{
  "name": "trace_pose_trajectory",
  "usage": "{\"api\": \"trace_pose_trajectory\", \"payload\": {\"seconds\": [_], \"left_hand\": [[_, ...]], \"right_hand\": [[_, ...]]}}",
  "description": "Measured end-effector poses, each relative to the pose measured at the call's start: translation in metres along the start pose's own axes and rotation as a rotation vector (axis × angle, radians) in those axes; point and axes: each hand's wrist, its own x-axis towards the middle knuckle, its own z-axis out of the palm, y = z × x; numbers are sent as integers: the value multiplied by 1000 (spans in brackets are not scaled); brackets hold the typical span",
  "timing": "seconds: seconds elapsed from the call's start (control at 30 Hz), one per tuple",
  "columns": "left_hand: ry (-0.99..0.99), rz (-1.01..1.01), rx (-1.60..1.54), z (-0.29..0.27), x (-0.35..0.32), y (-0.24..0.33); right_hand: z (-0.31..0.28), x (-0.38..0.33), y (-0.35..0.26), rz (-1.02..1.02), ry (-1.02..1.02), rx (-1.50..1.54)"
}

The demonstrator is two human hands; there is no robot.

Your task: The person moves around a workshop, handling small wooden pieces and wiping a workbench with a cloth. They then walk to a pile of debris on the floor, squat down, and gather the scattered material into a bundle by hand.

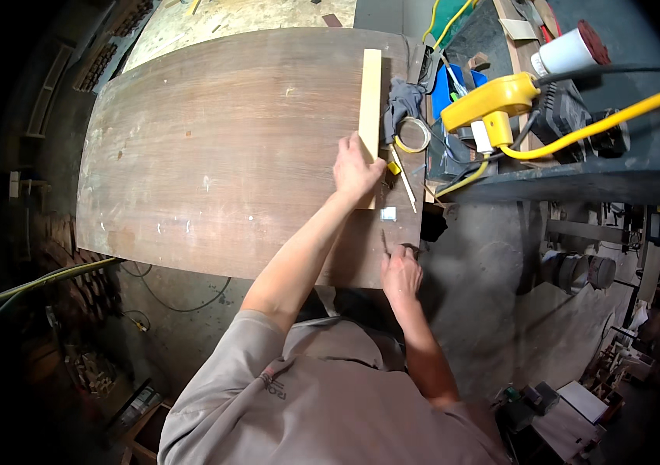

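A long, pale wooden strip (370,93) lies along the right part of the brown wooden tabletop (229,147). My left hand (355,169) is closed over the strip's nearer part, fingers on one side and thumb on the other. Close to the table's near right corner, my right hand (402,273) is closed around a thin, dark, pointed tool (383,242). Its tip points away from me; its kind I cannot make out. Between the hands, a small whitish square (388,214) lies flat on the tabletop.
Right of the strip lie a tape roll (413,135), a grey cloth glove (403,105) and a thin pale stick (403,180). A yellow power strip (493,101) with cords sits on a dark side bench (617,174). A pale board (229,19) lies beyond the table.
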Motion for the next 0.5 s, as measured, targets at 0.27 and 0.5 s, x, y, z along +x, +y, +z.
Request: {"api": "trace_pose_trajectory", "payload": {"seconds": [0.27,0.5], "left_hand": [[13,14,101,-56,-49,-34],[55,6,59,-62,-87,-51]], "right_hand": [[-15,73,8,-116,124,527],[-45,220,-52,-162,460,151]]}}
